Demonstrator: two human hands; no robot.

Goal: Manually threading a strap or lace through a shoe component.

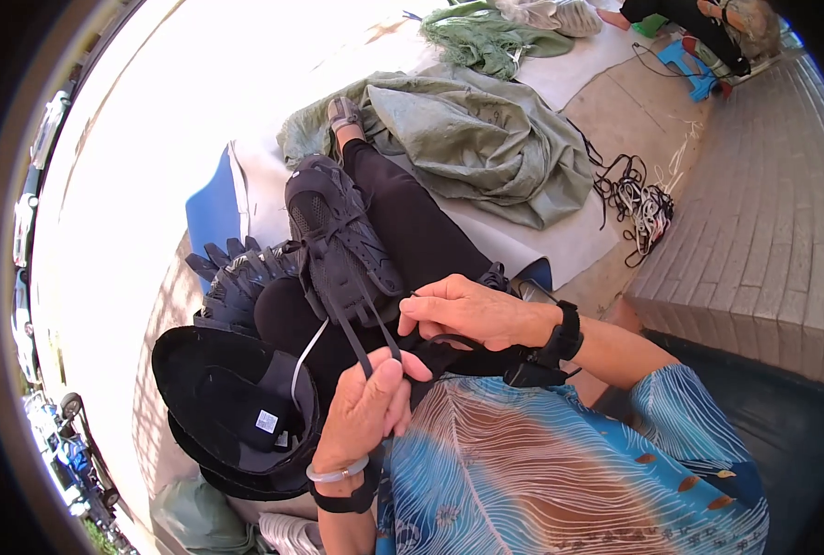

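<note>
A black mesh shoe point(342, 245) rests on my lap, its toe pointing away from me. Two flat black laces point(345, 319) run from it down to my left hand point(365, 402), which pinches them between thumb and fingers. To the right, my right hand point(477, 314) is closed with thumb and forefinger together on a dark lace end; a loop of lace hangs below its fingers. Beside my left wrist lie nested black shoe-shaped pieces point(217, 398) with a white label inside. A white strip point(307, 356) crosses their edge.
Several dark shoe parts point(245, 287) are stacked left of my knee. Crumpled green cloth point(486, 139) spreads by my outstretched leg. A tangle of black and white laces point(638, 208) lies near the brick wall point(754, 231). Another person point(708, 23) sits far right near a blue stool point(689, 69).
</note>
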